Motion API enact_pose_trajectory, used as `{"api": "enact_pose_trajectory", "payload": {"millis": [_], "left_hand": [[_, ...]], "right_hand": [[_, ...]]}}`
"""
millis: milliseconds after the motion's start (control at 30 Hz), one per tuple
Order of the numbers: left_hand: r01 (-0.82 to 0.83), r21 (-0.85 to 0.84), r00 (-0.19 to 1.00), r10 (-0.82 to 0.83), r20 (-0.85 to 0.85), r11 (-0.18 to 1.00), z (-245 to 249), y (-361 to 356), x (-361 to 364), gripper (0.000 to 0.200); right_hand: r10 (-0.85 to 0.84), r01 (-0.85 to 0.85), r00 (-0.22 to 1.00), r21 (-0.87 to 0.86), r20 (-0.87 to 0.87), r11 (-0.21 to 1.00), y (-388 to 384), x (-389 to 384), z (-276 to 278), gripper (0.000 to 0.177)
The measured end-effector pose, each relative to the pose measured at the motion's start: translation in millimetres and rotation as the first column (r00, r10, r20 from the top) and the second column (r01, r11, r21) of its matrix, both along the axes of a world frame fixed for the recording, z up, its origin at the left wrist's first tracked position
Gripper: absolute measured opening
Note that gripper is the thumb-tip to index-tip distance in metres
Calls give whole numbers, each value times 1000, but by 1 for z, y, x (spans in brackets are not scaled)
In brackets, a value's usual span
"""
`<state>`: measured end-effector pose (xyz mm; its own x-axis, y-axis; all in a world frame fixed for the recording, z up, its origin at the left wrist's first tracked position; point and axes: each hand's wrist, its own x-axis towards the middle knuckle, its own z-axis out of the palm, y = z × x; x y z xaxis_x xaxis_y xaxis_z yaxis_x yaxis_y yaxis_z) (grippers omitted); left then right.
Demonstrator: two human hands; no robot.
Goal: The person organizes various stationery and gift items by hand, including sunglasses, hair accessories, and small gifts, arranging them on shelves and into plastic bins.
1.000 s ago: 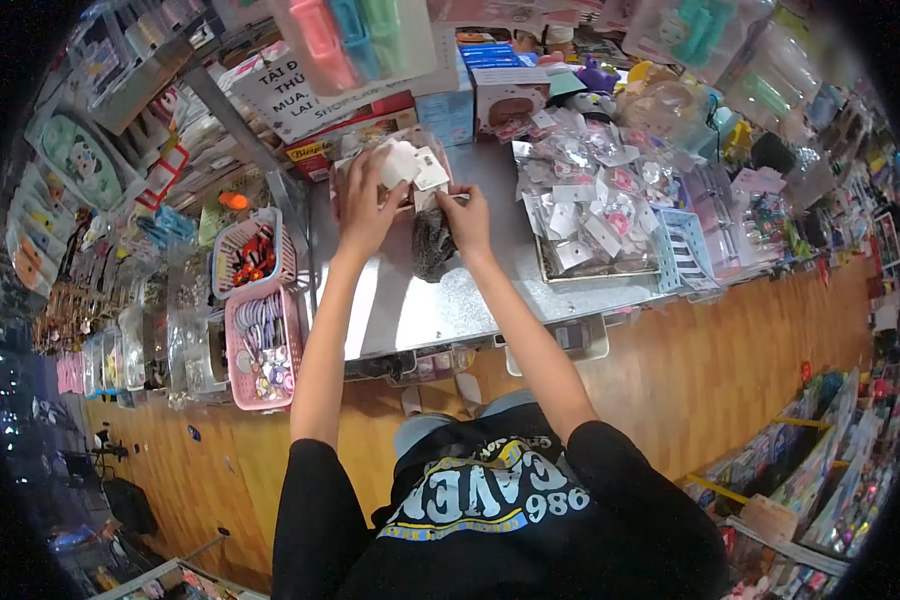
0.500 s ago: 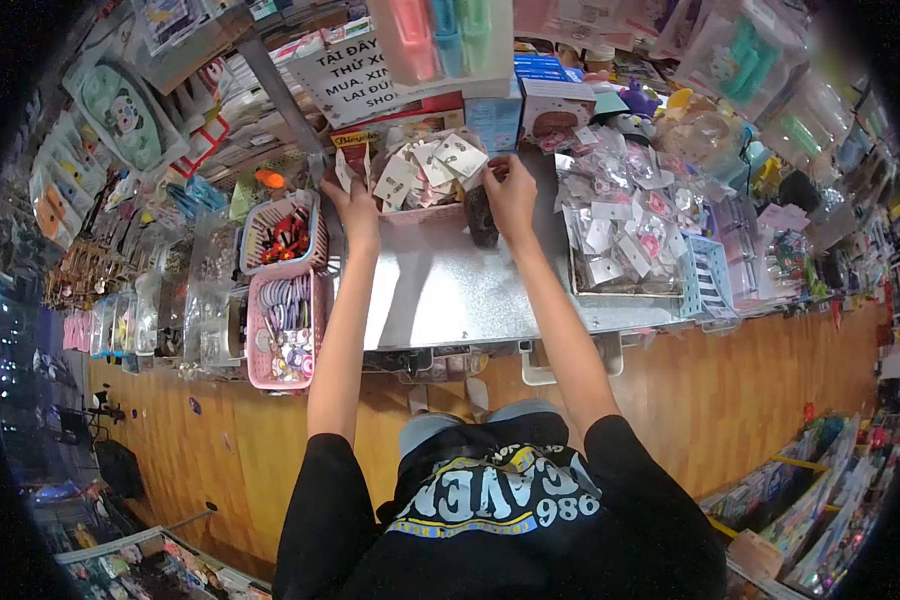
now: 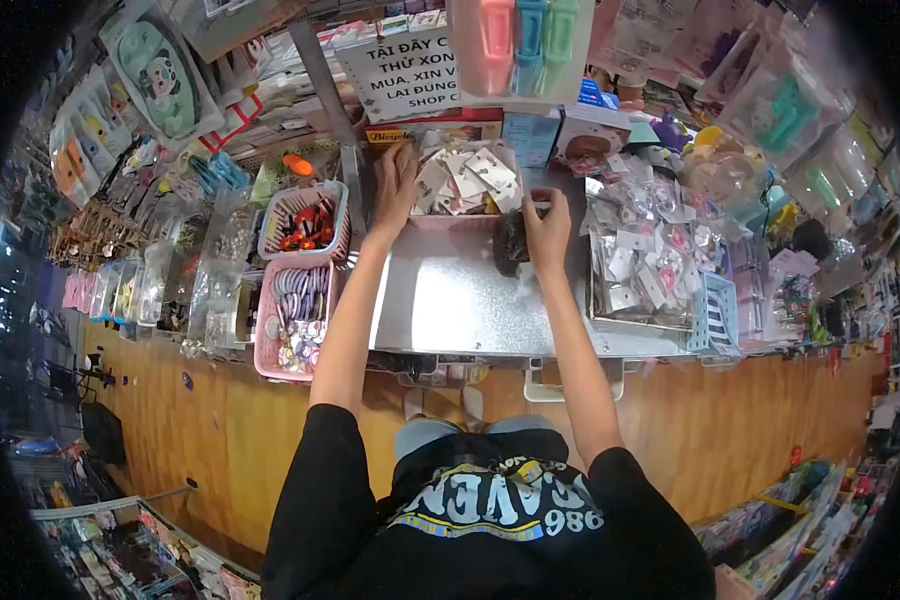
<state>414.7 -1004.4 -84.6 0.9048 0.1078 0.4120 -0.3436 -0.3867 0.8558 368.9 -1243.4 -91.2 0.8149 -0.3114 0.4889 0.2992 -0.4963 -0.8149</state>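
Note:
A pink basket (image 3: 457, 222) full of small white cards (image 3: 467, 180) stands on the metal counter between my hands. My left hand (image 3: 394, 190) lies along the basket's left side, its fingers stretched away from me and no card visible in them. At the basket's right edge is my right hand (image 3: 548, 230), thumb and forefinger curled together. Whatever is between those fingers is too small or hidden to make out. A dark brown, fuzzy-looking object (image 3: 511, 245) rests on the counter just left of my right hand, by the basket's front right corner.
Left of my arm are a basket of red and black items (image 3: 305, 220) and a pink basket of round badges (image 3: 295, 320). Bagged accessories (image 3: 650, 240) pile up on the right. A printed sign (image 3: 400, 75) and hanging packages (image 3: 520, 50) are behind the basket. The metal counter (image 3: 440, 300) extends nearer me.
The view has shifted, so the counter appears farther right. The cards that stood at my left fingers no longer show there, and that hand now lies along the basket. My right hand stays at its right edge.

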Motion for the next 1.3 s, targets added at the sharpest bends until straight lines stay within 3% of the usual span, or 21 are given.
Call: {"api": "enact_pose_trajectory", "payload": {"millis": [167, 333, 400, 433, 467, 500, 533, 600, 633, 667, 733, 767, 800, 833, 900, 933, 1000, 1033, 1100, 1200, 1300], "left_hand": [[65, 149, 996, -73, 53, 987, -12, -2, 3, 59], [12, 311, 997, -35, 69, 950, -21, 0, 11, 58], [-28, 513, 998, -10, 70, 858, -40, 7, 22, 58], [-29, 513, 997, -9, 70, 858, -19, -1, 8, 58], [38, 205, 996, -21, -84, 978, 2, -12, -6, 58], [55, -132, 971, -84, -222, 990, 20, -20, -15, 59], [56, -130, 972, -84, -220, 990, 1, -19, -4, 59], [-125, 198, 992, 122, 26, 972, -56, -12, 27, 57], [-134, 195, 991, 132, 23, 972, -54, -11, 28, 57], [-204, 163, 978, 209, -11, 965, -53, -11, 27, 55], [-282, 132, 956, 290, -46, 950, -34, -15, 16, 52], [-262, -196, 921, 184, -344, 945, -19, -19, 4, 48], [-309, -495, 827, -28, -561, 812, -7, -24, -8, 45], [-312, -496, 828, -25, -560, 810, -3, -26, -15, 45], [-266, -810, 887, -195, -417, 523, -1, -29, -35, 35], [-276, -807, 886, -188, -424, 522, -3, -33, -47, 35], [-96, -941, 975, -161, -155, 325, -7, -48, -72, 36], [-105, -941, 975, -153, -161, 321, -10, -56, -86, 36], [-136, -867, 987, -13, -162, 479, -14, -72, -116, 44], [-173, -925, 981, -21, -191, 340, -8, -97, -159, 53], [-230, -912, 963, -55, -263, 340, 18, -117, -208, 58]], "right_hand": [[194, -174, 978, 211, -76, 962, 0, 9, -14, 20], [200, -189, 976, 120, -89, 975, 6, 9, -3, 25], [212, -207, 973, 53, -94, 977, 7, 9, -1, 25], [218, -219, 972, -10, -93, 976, 7, 9, 0, 26], [217, -219, 972, -10, -90, 976, 7, 9, 0, 26], [206, -209, 975, -37, -82, 977, 6, 7, 0, 28], [195, -199, 978, -63, -76, 978, 7, 5, 0, 31], [67, -68, 998, -90, -7, 994, 11, -3, 2, 33], [-58, 64, 996, -107, 62, 992, 14, -6, 1, 34], [-46, 52, 997, -110, 58, 993, 13, -2, -6, 34], [95, -56, 978, 209, -183, 976, 9, 9, -17, 37], [148, -69, 959, 307, -241, 949, 9, 9, -17, 36], [152, -74, 959, 304, -241, 950, 8, 8, -16, 36], [166, -89, 952, 287, -258, 954, 6, 8, -15, 36], [188, -108, 940, 275, -285, 955, 4, 6, -18, 36], [202, -120, 944, 300, -261, 946, 2, 5, -20, 37], [223, -139, 945, 323, -241, 936, -2, 6, -27, 39], [235, -160, 951, 330, -200, 930, -4, 7, -34, 40], [279, -206, 941, 328, -191, 922, -8, 4, -34, 42], [346, -258, 906, 332, -243, 907, -18, 12, -34, 42], [447, -343, 846, 345, -291, 874, -19, 20, -28, 39]]}}
